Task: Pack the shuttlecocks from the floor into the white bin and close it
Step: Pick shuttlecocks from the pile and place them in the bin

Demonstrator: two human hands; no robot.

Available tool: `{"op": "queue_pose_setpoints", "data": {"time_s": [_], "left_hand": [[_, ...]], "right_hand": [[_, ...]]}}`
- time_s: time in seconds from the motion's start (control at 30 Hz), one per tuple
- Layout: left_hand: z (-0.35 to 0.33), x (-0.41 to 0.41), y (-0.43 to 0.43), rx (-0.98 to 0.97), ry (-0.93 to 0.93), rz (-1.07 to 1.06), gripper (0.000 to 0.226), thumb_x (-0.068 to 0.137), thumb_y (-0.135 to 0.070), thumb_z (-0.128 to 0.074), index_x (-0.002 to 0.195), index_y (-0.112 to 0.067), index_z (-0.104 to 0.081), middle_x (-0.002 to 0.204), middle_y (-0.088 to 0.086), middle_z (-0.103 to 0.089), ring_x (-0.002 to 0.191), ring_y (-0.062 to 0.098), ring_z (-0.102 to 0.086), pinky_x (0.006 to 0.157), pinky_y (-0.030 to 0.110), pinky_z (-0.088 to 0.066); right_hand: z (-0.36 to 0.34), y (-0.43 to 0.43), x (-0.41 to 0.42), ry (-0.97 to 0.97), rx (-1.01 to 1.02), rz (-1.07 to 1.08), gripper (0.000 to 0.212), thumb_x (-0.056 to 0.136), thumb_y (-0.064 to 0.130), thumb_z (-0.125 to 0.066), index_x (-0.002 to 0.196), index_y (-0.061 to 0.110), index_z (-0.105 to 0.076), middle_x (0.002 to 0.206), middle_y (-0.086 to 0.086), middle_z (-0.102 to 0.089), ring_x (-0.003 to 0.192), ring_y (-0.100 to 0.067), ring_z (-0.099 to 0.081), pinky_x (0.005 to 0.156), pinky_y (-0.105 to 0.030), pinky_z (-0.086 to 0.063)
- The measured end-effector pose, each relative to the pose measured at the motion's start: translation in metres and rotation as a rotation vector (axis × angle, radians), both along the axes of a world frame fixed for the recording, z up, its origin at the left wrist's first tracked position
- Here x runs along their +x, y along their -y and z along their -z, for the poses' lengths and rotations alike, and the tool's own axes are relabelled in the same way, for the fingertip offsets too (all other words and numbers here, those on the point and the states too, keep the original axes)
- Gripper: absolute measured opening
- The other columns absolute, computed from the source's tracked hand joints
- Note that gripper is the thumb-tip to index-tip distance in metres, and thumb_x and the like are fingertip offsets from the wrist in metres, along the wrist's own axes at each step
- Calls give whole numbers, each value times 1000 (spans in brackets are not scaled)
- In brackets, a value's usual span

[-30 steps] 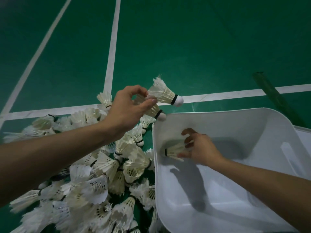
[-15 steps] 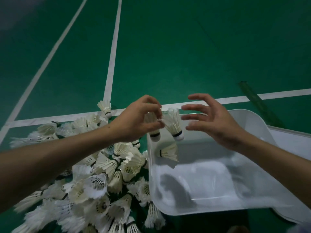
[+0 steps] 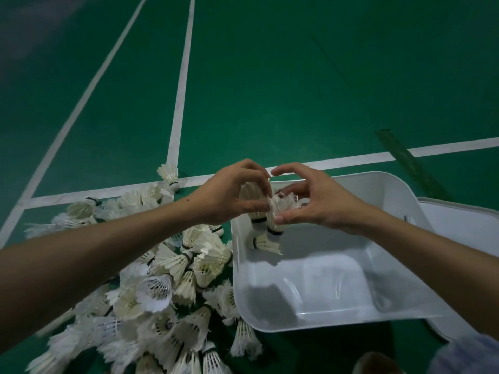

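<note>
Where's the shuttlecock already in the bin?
Head view: the shuttlecock lies in the far left corner of the white bin, just below the left hand and right hand.

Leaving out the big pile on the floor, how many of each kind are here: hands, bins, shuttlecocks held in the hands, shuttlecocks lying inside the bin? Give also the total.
Hands: 2 (left hand, right hand)
White bin: 1
Shuttlecocks held: 2 (left shuttlecock, right shuttlecock)
Shuttlecock in the bin: 1
Total: 6
</note>
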State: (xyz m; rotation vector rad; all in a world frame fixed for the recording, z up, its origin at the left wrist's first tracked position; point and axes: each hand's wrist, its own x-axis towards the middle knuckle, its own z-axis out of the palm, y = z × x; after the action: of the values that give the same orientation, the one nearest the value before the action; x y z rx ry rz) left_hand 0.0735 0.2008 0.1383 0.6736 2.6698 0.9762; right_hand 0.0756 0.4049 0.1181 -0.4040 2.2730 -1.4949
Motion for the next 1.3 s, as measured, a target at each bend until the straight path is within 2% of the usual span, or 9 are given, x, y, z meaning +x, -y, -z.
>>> {"op": "queue_pose_setpoints", "data": {"time_s": [0.07, 0.23, 0.37, 0.53, 0.63, 0.87, 1.0, 1.17, 1.3], "left_hand": [[4, -1, -2, -3, -9, 1, 13, 77, -27, -74, 87, -29, -66, 116, -11, -50, 106, 5, -51, 96, 30, -46], [15, -1, -1, 6, -5, 12, 15, 82, -23, -70, 94, -31, -66, 119, -11, -48, 109, 6, -50, 95, 28, -48], [18, -4, 13, 64, 11, -31, 39, 86, -6, -62, 107, -39, -59, 125, -10, -44, 114, 6, -48, 89, 25, -53], [25, -12, 25, 75, 16, -121, 58, 82, 4, -63, 119, -40, -52, 124, -10, -43, 103, 12, -56, 82, 25, -57], [26, -16, 25, 76, 9, -116, 54, 81, 1, -67, 116, -38, -52, 122, -10, -43, 95, 11, -55, 79, 21, -56], [31, -24, 17, 62, -17, -78, 48, 78, -2, -70, 114, -30, -55, 118, -8, -40, 89, 7, -50, 62, 9, -49], [32, -30, 13, 63, -29, -89, 53, 76, -7, -74, 113, -35, -49, 117, -9, -40, 86, 9, -53, 70, 19, -54], [35, -34, 16, 48, -14, -99, 58, 74, -14, -78, 125, -27, -52, 115, -11, -40, 84, 8, -52, 74, 20, -54], [37, -35, 17, 60, -17, -97, 58, 73, -15, -79, 124, -28, -53, 114, -11, -41, 82, 9, -53, 72, 23, -54]], "right_hand": [[4, -2, 0, -11, 23, -37, 79, 56, 19, -91, 122, 33, -50, 90, -14, -71, 73, -11, -62, 78, -34, -54], [18, -8, -7, -91, 259, -89, 83, 51, 33, -93, 120, 44, -47, 91, 2, -64, 79, -17, -64, 77, -30, -54], [37, -27, -12, -112, 365, -14, 67, 57, 37, -89, 115, 41, -55, 93, 5, -57, 73, -8, -57, 75, -26, -51], [80, -52, -14, 4, 437, 115, 39, 69, 17, -81, 103, 28, -68, 89, 5, -67, 66, 2, -57, 58, -5, -42], [104, -52, -14, 73, 459, 175, 33, 67, 14, -83, 95, 22, -68, 85, -1, -69, 62, -3, -58, 56, -10, -44], [138, -28, -15, 139, 509, 171, 46, 65, 19, -87, 105, 20, -67, 98, -2, -68, 78, -16, -63, 66, -22, -48], [147, -17, -17, 134, 520, 134, 50, 65, 23, -88, 109, 18, -66, 96, 0, -60, 77, -14, -55, 68, -21, -41], [159, -6, -16, 202, 439, 207, 47, 65, 19, -88, 104, 15, -61, 84, -2, -59, 63, -10, -54, 61, -19, -44], [166, -1, -19, 294, 251, 306, 47, 62, 5, -88, 99, 10, -60, 83, -9, -60, 73, -20, -58, 72, -36, -55]]}}
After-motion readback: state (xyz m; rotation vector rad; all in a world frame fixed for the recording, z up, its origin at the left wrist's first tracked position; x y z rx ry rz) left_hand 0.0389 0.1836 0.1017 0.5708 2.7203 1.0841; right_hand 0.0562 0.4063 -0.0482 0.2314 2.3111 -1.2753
